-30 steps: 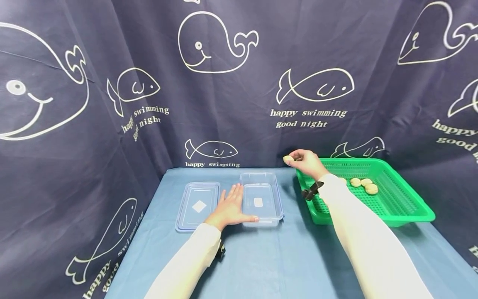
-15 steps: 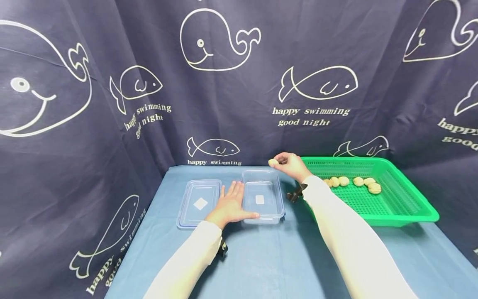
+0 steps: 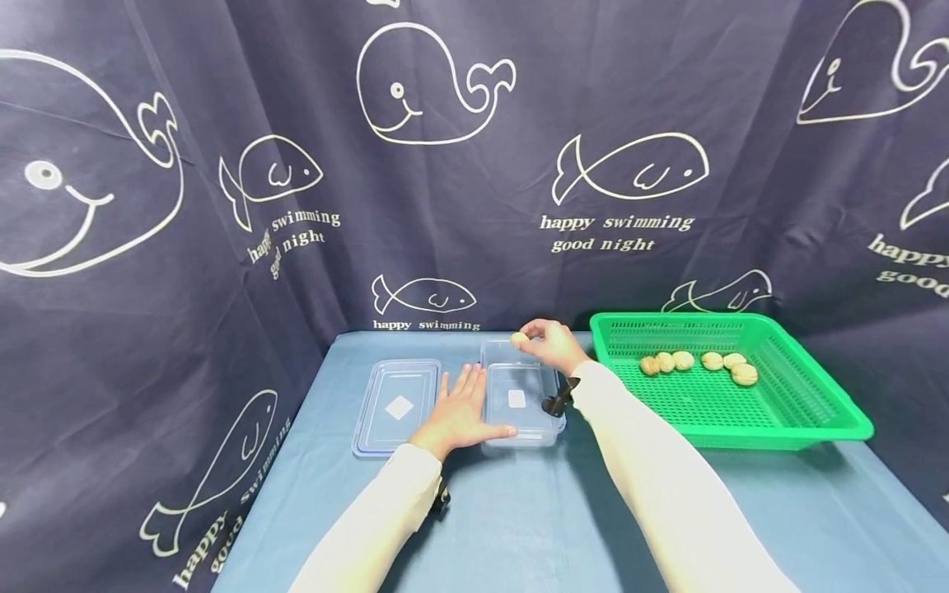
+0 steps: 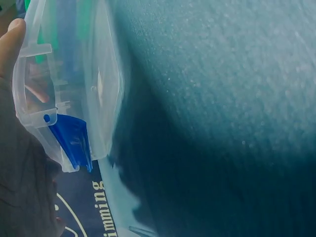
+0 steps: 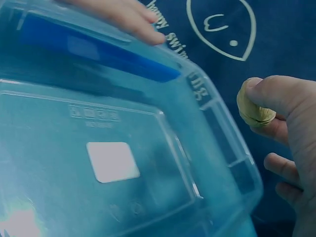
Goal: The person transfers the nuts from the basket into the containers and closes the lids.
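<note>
My right hand (image 3: 552,344) pinches a walnut (image 5: 253,106) between thumb and fingers. It holds the walnut over the far end of a clear plastic food container (image 3: 519,436); in the right wrist view the walnut appears beside the rim. No walnut shows inside the container, whose floor bears a white label (image 5: 113,162). Along the container's left side lies my left hand (image 3: 458,418), fingers straight and spread, thumb stretched across the near rim. The left wrist view shows that thumb (image 4: 12,42) against the rim, near a blue clip (image 4: 73,140) hanging down.
Left of the container, its clear lid (image 3: 404,379) lies flat on the blue cloth-covered table (image 3: 511,527). At the right stands a green plastic basket (image 3: 749,436) with several walnuts (image 3: 682,360) in it. A dark patterned curtain (image 3: 474,214) hangs behind the table.
My right hand has carried the walnut leftward from the basket's left edge to above the container's far end. The left hand stays at the container's side.
</note>
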A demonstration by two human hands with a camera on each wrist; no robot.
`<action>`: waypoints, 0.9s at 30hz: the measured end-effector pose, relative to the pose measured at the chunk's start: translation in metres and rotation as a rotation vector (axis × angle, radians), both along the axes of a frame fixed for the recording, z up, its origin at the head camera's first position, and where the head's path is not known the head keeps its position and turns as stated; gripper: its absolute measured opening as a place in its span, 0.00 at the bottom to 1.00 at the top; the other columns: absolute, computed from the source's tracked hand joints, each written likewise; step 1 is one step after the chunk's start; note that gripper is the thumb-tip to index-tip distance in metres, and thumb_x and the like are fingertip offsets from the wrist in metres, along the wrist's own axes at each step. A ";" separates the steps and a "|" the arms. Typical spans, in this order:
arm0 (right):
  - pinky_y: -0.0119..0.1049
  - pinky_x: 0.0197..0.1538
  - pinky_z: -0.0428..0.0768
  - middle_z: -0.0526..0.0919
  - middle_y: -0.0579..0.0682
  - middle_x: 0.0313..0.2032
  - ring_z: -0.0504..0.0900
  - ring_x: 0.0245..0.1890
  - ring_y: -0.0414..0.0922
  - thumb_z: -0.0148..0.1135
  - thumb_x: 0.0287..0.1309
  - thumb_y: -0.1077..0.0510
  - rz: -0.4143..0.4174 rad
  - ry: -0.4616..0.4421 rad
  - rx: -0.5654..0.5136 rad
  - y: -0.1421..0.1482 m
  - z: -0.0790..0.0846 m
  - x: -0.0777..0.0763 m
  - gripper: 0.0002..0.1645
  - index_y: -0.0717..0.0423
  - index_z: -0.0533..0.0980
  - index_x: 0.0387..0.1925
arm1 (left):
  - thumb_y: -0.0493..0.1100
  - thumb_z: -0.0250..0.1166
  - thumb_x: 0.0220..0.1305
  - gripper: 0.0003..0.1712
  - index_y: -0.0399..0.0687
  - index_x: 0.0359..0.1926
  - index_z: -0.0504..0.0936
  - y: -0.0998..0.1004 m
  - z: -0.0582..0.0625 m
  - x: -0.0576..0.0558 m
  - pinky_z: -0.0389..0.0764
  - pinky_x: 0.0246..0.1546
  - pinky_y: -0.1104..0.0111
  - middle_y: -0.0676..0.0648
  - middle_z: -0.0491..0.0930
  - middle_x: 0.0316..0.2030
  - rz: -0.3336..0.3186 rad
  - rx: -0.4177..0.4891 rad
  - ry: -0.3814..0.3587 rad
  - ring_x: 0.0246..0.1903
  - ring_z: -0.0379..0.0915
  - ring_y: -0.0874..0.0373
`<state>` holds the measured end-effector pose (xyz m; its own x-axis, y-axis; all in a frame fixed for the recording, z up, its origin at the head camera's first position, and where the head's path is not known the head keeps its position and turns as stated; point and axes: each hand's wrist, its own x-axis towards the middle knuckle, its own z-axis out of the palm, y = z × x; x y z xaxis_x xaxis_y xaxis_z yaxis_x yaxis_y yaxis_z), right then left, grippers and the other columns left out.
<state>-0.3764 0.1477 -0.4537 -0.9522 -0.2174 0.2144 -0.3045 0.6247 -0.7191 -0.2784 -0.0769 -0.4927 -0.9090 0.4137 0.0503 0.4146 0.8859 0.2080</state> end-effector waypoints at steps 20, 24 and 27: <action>0.49 0.50 0.82 0.88 0.54 0.45 0.85 0.48 0.54 0.71 0.58 0.51 0.024 0.019 -0.013 -0.017 -0.008 -0.006 0.20 0.59 0.82 0.49 | 0.86 0.56 0.50 0.74 0.37 0.80 0.47 0.000 -0.004 -0.005 0.33 0.74 0.40 0.39 0.47 0.79 -0.009 0.015 -0.016 0.79 0.34 0.45; 0.50 0.54 0.80 0.88 0.54 0.46 0.84 0.51 0.56 0.72 0.58 0.51 0.010 0.042 -0.015 -0.007 0.006 -0.002 0.20 0.57 0.82 0.49 | 0.86 0.56 0.50 0.74 0.36 0.79 0.48 0.000 -0.001 -0.004 0.35 0.74 0.39 0.38 0.48 0.79 -0.015 0.014 -0.007 0.79 0.36 0.43; 0.52 0.56 0.79 0.88 0.55 0.46 0.84 0.53 0.57 0.73 0.58 0.52 -0.003 0.066 -0.031 0.005 0.017 -0.001 0.20 0.57 0.82 0.49 | 0.86 0.56 0.50 0.74 0.36 0.79 0.48 -0.001 0.000 -0.004 0.36 0.74 0.39 0.38 0.49 0.79 -0.019 0.012 -0.011 0.79 0.36 0.42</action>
